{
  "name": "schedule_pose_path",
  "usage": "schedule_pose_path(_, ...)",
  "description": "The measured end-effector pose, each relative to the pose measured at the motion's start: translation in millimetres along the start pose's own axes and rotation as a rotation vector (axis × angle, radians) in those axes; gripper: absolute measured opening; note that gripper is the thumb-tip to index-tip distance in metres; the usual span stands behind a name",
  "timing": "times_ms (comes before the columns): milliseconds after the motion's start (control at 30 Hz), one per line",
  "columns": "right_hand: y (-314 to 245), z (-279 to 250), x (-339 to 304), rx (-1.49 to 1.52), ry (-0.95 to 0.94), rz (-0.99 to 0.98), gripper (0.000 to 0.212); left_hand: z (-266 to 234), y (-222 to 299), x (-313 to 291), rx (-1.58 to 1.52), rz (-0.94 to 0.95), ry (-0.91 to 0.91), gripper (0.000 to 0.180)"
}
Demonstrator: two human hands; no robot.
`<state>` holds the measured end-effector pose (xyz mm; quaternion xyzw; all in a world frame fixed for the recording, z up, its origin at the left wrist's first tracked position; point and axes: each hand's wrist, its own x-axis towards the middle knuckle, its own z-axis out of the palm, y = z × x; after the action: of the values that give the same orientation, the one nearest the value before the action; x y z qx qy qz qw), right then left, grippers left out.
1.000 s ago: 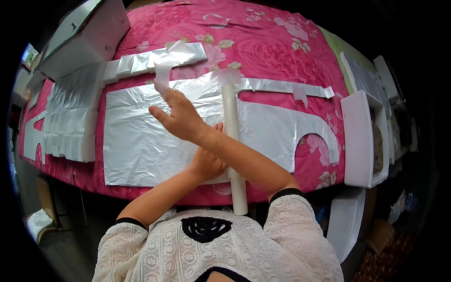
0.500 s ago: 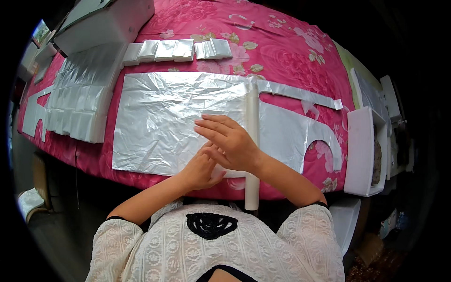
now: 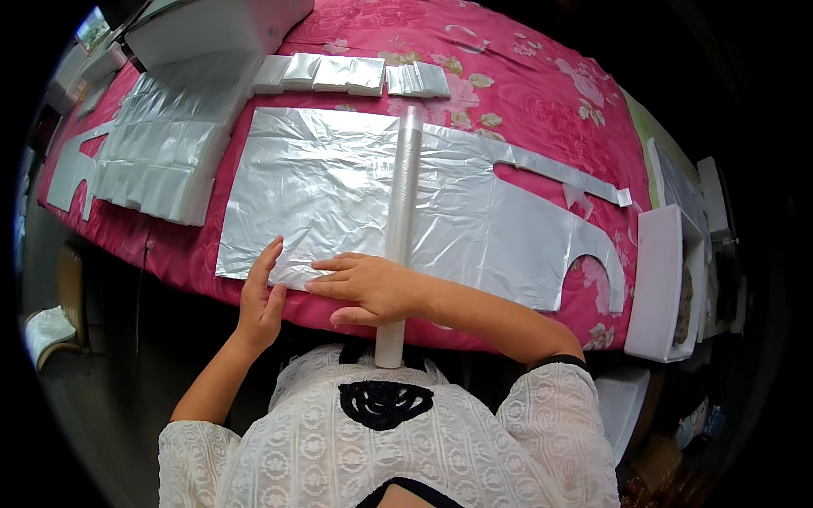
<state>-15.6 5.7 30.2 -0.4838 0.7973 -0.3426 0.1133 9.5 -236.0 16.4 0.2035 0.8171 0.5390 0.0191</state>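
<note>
A silvery-white plastic carrier bag [image 3: 313,186] with cut-out handles lies flat and wrinkled in front of me. Across its middle rests a long white tube [image 3: 405,182], pointing toward my body, its near end past the table edge. My left hand [image 3: 262,296] is at the bag's near left corner, fingers stretched up and holding nothing. To its right, my right hand [image 3: 368,288] is open, palm down, fingers apart, over the bag's near edge. The right wrist crosses above the tube; whether it touches the tube I cannot tell.
Pink floral cloth [image 3: 525,93] covers the table. Stacked folded bags [image 3: 161,161] stand at left, with a row of small folded packets [image 3: 347,74] behind. A white foam box [image 3: 220,30] sits far left; another foam box [image 3: 652,279] is at the right edge.
The tube now lies further left across the bag. My hands, crossed close together before, have come apart; the left moved left and the right moved left and nearer. The view has shifted slightly.
</note>
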Motion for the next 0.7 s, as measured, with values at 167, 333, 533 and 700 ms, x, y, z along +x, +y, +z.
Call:
schedule_pose_path(167,-11.1,-22.7,34.4,0.188,0.265,-0.102,0.038,-25.5,-7.5,-33.4,-0.139,-0.166,0.11,0.048)
schedule_pose_path(333,49.3,-17.2,31.2,-0.512,0.096,0.027,0.049,-37.8,-9.8,-66.2,-0.097,-0.255,0.126,0.047)
schedule_pose_path(533,56.6,9.9,131.8,-0.396,-0.041,-0.043,0.052,-34.8,-17.2,-77.3,-0.137,-0.437,0.219,0.036)
schedule_pose_path(700,37.2,47.7,204.6,-0.368,0.153,0.133,0.05,-38.4,-15.7,-61.9,0.185,-0.549,0.228,0.046)
